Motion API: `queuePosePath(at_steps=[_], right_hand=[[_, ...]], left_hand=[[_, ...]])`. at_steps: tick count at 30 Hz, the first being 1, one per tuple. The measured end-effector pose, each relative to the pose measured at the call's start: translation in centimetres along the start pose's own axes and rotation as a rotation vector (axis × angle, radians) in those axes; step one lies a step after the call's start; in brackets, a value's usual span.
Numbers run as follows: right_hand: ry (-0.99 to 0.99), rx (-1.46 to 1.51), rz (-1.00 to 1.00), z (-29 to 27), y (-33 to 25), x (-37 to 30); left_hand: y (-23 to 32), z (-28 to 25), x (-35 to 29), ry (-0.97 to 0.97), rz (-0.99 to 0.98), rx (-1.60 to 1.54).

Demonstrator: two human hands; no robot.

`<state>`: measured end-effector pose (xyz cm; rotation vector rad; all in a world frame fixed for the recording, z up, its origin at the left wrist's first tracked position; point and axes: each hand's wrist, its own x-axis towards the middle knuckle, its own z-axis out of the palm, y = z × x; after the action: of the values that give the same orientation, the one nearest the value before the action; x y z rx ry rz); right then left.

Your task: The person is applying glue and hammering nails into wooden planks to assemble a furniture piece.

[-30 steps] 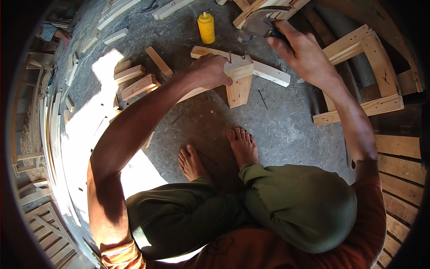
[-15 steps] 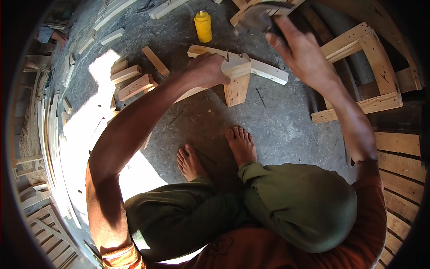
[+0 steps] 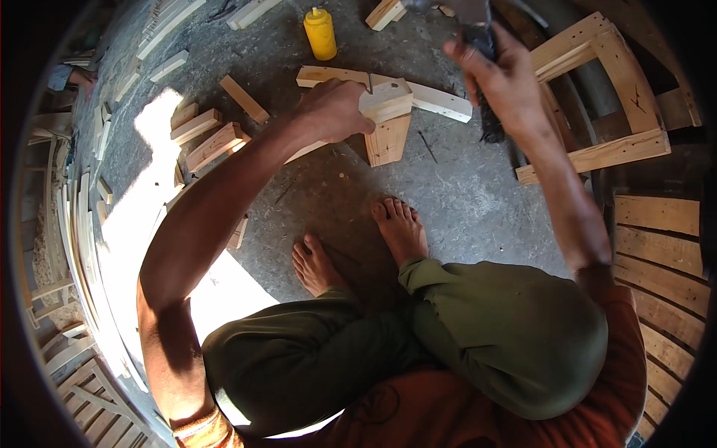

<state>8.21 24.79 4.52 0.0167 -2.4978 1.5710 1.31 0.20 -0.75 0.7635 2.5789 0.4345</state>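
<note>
My left hand (image 3: 337, 110) is closed over the end of a short wooden block (image 3: 388, 103), which lies on top of other pale timber pieces. A nail (image 3: 370, 82) stands upright beside my left fingers. Under the block's near side is a tapered wooden piece (image 3: 388, 142), and behind it a long pale batten (image 3: 441, 103) runs off to the right. My right hand (image 3: 509, 82) is raised, wrapped around the dark handle of a hammer (image 3: 489, 97). The hammer's head, at the top of the view, is blurred.
A yellow squeeze bottle (image 3: 320, 36) stands beyond the work. Short wood offcuts (image 3: 198, 125) lie to the left, and a loose nail (image 3: 428, 147) is on the floor. At right are a wooden frame (image 3: 627, 149) and slatted wood (image 3: 661, 257). My bare feet (image 3: 401, 228) are close by.
The hammer has tilted in my right hand, so its handle now shows below the fist. My left hand keeps its hold on the block. The whole view has shifted slightly.
</note>
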Motion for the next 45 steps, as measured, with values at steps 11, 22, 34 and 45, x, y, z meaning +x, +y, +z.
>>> queuePosePath(at_steps=[11,22,34,45], right_hand=[[-0.102,0.818,0.302,8.9,11.3,-3.3],[-0.123,0.942,0.165,10.7,13.6,-4.4],[-0.104,0.915,0.245,9.7,14.5,-4.4],[-0.071,0.943,0.277,9.9,13.5,-5.2]], left_hand=[[-1.9,-0.7,-0.2,-0.072,0.093,-0.149],[-6.9,-2.6,-1.7,-0.132,-0.09,-0.885],[-4.0,-2.2,-0.4,-0.276,-0.138,-0.77],[-1.2,-1.7,-0.3,-0.138,-0.063,-0.305]])
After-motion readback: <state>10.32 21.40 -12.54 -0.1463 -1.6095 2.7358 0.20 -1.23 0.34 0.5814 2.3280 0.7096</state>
